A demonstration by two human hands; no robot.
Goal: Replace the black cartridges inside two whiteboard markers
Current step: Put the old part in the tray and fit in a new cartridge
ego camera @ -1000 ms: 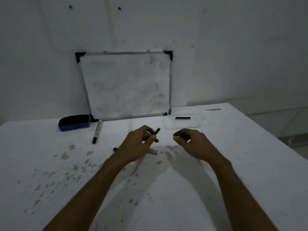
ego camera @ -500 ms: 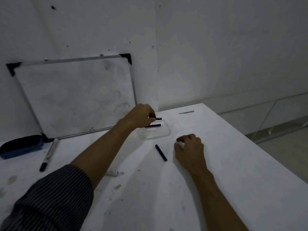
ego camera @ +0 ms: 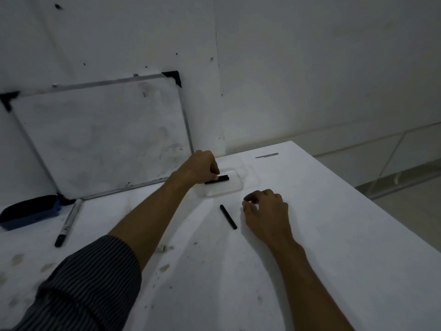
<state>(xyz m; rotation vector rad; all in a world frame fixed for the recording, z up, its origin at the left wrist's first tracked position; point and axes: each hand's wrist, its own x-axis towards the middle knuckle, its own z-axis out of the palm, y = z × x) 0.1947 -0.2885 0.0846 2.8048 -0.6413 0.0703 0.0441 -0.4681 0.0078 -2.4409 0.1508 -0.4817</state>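
Note:
A clear shallow tray point(ego camera: 235, 187) sits on the white table at the back. My left hand point(ego camera: 202, 167) reaches into it, fingers closed on a black cartridge point(ego camera: 223, 178) that lies low in the tray beside a second black cartridge point(ego camera: 211, 182). Another black cartridge point(ego camera: 228, 216) lies loose on the table in front of the tray. My right hand point(ego camera: 266, 212) rests on the table just right of it, fingers loosely curled and holding nothing. A whiteboard marker point(ego camera: 68, 220) with a black cap lies at the left. A small white marker part point(ego camera: 163, 247) is partly hidden under my left forearm.
A whiteboard point(ego camera: 100, 137) leans against the wall behind the table. A dark blue eraser point(ego camera: 28, 211) lies at the far left. A thin grey strip point(ego camera: 266, 155) lies near the back corner. The table's right edge point(ego camera: 372, 206) drops to the floor. Stains mark the table's left part.
My left hand carried a black cartridge from the table's middle to the tray and lowered it beside the one there. My right hand settled on the table. The view swung right.

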